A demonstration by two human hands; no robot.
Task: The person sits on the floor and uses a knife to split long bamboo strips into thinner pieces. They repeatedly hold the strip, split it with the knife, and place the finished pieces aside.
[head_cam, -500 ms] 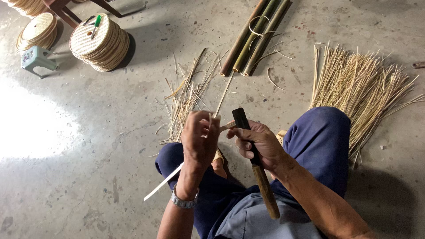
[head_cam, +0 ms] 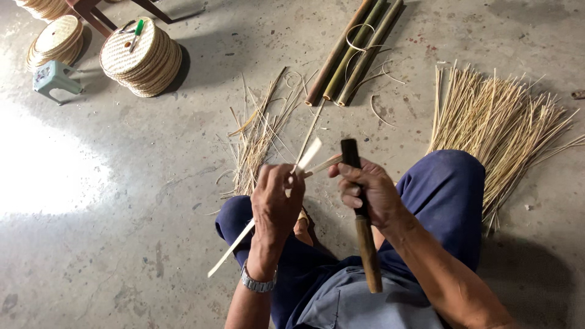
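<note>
A seated person splits a thin bamboo strip point(head_cam: 304, 159) over their knees on a bare concrete floor point(head_cam: 122, 244). The left hand point(head_cam: 277, 201) is closed around the pale strip, which runs from above the fingers down past the wrist toward the floor; the right hand point(head_cam: 368, 194) is clamped on a dark-bladed knife point(head_cam: 361, 213) with a long, worn wooden handle, its blade upright just beside the strip's upper end. The two hands sit close together but apart. Done well, this step would seem to call for a firm left-hand grip near the cut, the blade kept in line with the grain, and the fingers kept clear of the edge. The strip is flat, smooth and creamy white on its cut face. Beyond the knees lies a loose scatter of fine, dry slivers point(head_cam: 259, 137); toward the floor's far edge, three greenish-brown bamboo poles point(head_cam: 353, 52) lie side by side with curled shavings across them. To the right, a fan of straw-coloured splints point(head_cam: 506, 122) spreads out. At the far left corner stand stacks of round woven mats point(head_cam: 140, 58) and a small pale-green stool point(head_cam: 55, 76).
</note>
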